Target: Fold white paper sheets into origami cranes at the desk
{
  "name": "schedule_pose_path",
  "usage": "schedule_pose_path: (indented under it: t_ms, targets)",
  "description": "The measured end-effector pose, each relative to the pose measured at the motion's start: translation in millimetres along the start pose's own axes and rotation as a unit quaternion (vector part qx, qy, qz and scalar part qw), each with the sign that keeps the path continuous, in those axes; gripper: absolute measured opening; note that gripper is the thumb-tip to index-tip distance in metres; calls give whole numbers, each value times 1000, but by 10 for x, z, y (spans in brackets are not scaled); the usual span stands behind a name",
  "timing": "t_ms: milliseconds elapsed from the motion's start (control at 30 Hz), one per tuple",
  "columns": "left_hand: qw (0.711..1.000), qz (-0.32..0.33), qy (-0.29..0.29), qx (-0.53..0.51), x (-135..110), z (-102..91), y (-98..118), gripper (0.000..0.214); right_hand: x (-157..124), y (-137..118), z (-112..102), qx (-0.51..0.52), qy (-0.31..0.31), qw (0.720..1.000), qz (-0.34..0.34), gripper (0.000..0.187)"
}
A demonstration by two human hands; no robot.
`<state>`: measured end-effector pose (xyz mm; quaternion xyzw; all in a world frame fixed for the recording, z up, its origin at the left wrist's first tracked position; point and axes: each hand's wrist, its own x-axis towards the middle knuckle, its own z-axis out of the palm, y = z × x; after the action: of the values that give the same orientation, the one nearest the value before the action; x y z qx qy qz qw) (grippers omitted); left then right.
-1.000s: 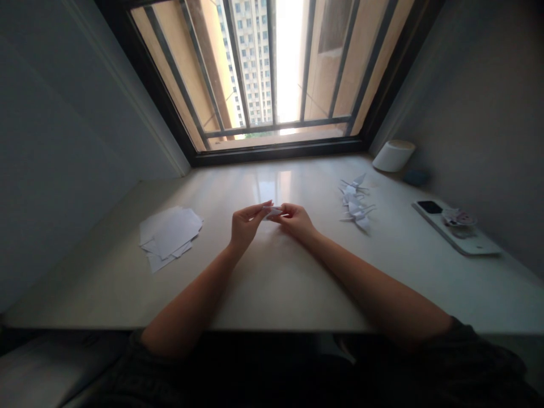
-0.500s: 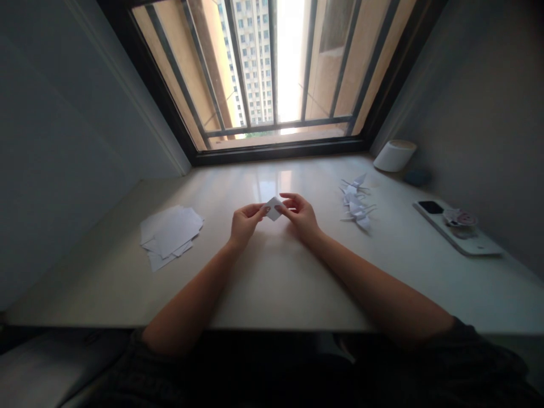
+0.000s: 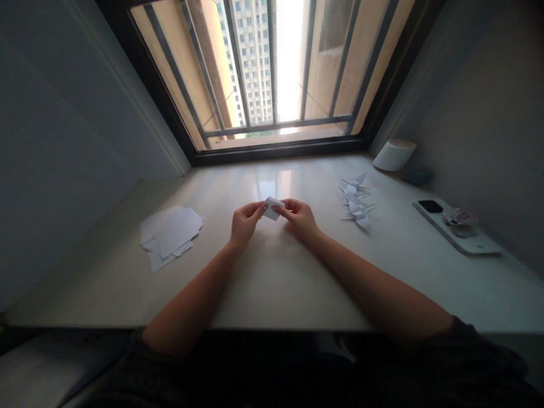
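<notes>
Between my two hands a small folded piece of white paper point(image 3: 272, 212) is held just above the tabletop, in the middle of the head view. My left hand point(image 3: 245, 223) pinches its left corner between thumb and fingers. On the opposite side my right hand point(image 3: 302, 217) grips the paper, thumb in front and fingers behind it. The fingers behind the paper are partly hidden. Off to the right of my right hand lie several folded white paper cranes point(image 3: 357, 204) in a row. A loose stack of white paper sheets point(image 3: 172, 232) lies to the left of my left hand.
The white table point(image 3: 272, 283) runs up to a barred window point(image 3: 272, 148). At the back right stands a white cylindrical object point(image 3: 394, 156) beside a dark rounded one point(image 3: 417, 176). A phone point(image 3: 480, 243) with a grip on its back lies at the right edge.
The folded paper has tilted and turned slightly in my hands. The raised fingers of my right hand have come down and closed behind it.
</notes>
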<state>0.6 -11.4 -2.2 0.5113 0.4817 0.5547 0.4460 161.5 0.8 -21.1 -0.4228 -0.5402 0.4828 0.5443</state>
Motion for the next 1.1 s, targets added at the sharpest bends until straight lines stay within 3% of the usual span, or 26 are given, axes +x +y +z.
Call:
schedule_pose_path:
  t_ms: [100,400,1100]
  targets:
    - [1000,22,14,13,2,1,2,44,-7,-12,6,-3,-5,1000,-7,39]
    - [999,-28,12,-20,5,0,2,44,-27,-56,16,4,-7,1000,-28,40]
    - [999,-25,-10,-19,-6,6,12,41,-26,-56,23,-6,-12,999,-48,39]
